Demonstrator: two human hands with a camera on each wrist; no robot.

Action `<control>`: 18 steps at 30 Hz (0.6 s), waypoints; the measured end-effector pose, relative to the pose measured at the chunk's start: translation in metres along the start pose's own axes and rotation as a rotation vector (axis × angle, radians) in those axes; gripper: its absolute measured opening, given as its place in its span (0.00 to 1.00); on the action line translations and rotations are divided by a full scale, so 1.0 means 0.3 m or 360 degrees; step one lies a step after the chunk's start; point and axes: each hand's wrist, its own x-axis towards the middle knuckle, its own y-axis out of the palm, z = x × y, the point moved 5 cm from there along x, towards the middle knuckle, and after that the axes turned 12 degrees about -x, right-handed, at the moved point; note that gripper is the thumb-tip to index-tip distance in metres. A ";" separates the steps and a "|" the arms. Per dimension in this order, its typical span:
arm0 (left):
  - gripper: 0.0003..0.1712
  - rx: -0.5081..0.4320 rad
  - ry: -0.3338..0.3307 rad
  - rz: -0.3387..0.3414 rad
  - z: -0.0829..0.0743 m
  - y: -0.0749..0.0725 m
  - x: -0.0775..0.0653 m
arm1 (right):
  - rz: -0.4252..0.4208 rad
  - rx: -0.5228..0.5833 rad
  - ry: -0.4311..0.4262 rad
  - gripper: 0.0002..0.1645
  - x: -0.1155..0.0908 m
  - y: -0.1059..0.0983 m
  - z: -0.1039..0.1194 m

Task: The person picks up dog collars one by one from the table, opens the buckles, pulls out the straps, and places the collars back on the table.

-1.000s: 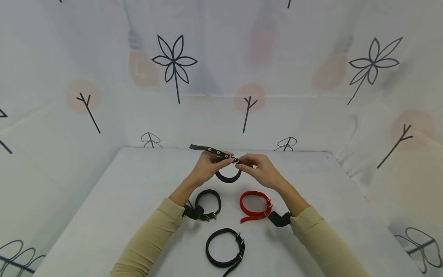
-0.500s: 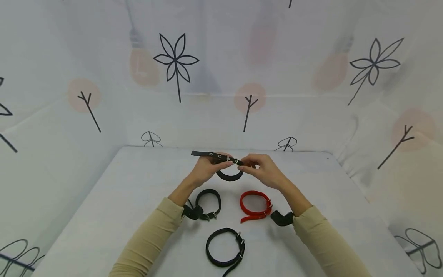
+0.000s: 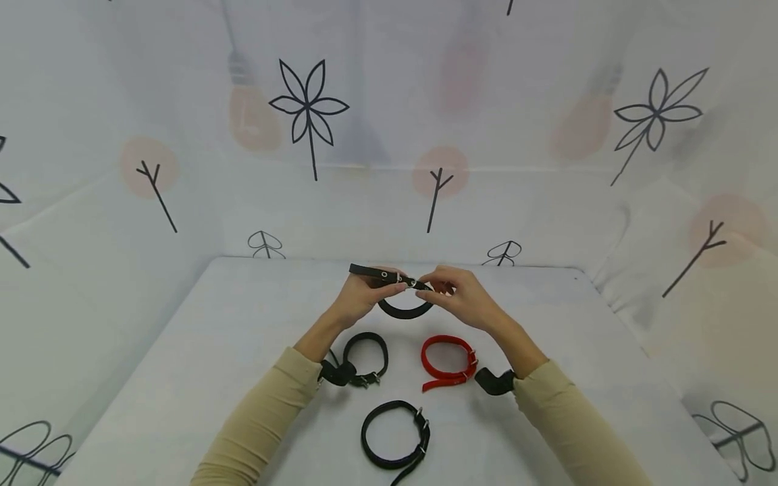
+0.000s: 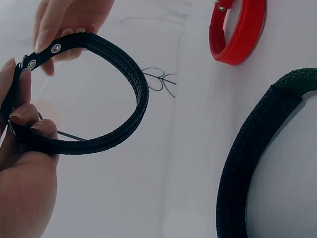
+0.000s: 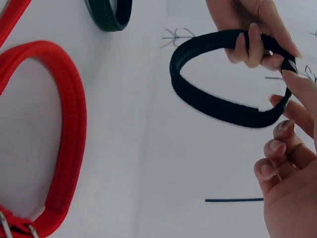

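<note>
You hold a black collar [image 3: 404, 307] in the air, above the far middle of the white table [image 3: 200, 351], with both hands. Your left hand [image 3: 358, 297] pinches the strap near the buckle; its thumb and fingers [image 4: 29, 126] are curled around the strap, and the free end with the metal eyelets [image 3: 367, 271] sticks out to the left past this hand. Your right hand [image 3: 464, 297] meets it at the small metal buckle [image 3: 413, 284]; its fingertips [image 5: 292, 82] are pressed together on the strap, and the other fingers are curled loosely below. The strap already forms a closed loop that hangs under your hands, so I judge that the end has passed through the buckle. Whether the pin sits in a hole, the pictures do not show; this part seems to remain.

On the table near you lie three other collars, all shaped as loops. One black collar [image 3: 365, 358] lies just beside your left wrist, a red collar [image 3: 446, 361] lies near your right wrist, and another black collar [image 3: 395, 435] lies nearest to you, between your sleeves. They look buckled, so only the collar in your hands seems unfinished.
</note>
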 end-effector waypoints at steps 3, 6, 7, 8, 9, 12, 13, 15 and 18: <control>0.11 -0.0022 0.0007 0.0023 -0.002 0.004 -0.001 | -0.0022 -0.0014 -0.0034 0.10 0.006 0.002 0.003; 0.11 -0.0060 0.0002 0.0008 -0.004 -0.005 -0.005 | -0.0006 -0.0026 0.0004 0.08 -0.001 -0.002 -0.014; 0.11 -0.0069 -0.0001 -0.0005 -0.005 -0.010 -0.008 | 0.0006 -0.0029 0.0025 0.07 -0.005 -0.004 -0.022; 0.11 -0.0073 -0.0007 -0.0020 -0.004 -0.016 -0.010 | 0.0017 -0.0033 0.0044 0.07 -0.009 -0.006 -0.030; 0.12 -0.0080 -0.0012 -0.0032 -0.004 -0.022 -0.012 | 0.0028 -0.0039 0.0059 0.07 -0.012 -0.007 -0.037; 0.12 -0.0083 -0.0018 -0.0054 -0.002 -0.033 -0.015 | 0.0062 -0.0056 0.0075 0.10 -0.017 -0.009 -0.045; 0.12 -0.0082 -0.0015 -0.0051 -0.002 -0.033 -0.015 | 0.0068 -0.0063 0.0073 0.11 -0.015 -0.010 -0.041; 0.12 -0.0078 -0.0001 -0.0037 -0.001 -0.030 -0.013 | 0.0069 -0.0090 0.0048 0.14 -0.007 -0.010 -0.025; 0.12 -0.0085 0.0015 -0.0011 0.003 -0.017 -0.011 | 0.0053 -0.0122 -0.0004 0.15 0.014 -0.008 0.008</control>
